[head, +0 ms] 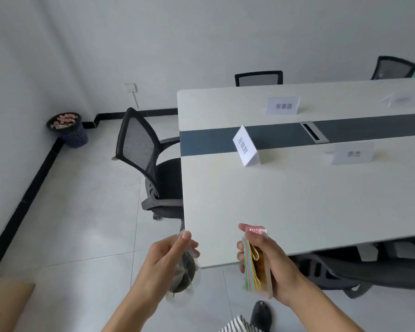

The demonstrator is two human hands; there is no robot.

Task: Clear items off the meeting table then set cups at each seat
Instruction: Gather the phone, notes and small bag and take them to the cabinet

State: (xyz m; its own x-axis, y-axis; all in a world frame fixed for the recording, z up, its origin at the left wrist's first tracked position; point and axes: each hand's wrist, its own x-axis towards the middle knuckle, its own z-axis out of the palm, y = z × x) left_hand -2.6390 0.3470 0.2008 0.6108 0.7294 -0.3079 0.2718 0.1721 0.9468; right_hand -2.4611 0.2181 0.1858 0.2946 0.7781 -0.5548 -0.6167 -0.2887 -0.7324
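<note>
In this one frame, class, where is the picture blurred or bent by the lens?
Head view: the wide lens bows the table edges and wall skirting; the far-right name card is smeared unreadable; the left hand and its clear wrapper look motion-blurred.

Bare forearms, striped garment, dark open-toed slipper.

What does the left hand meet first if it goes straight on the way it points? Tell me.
The left hand, pinching a clear plastic wrapper with something dark inside, points up and forward at the near left corner of the white table. Probably it would meet that corner edge first, though depth is hard to judge from this view.
</note>
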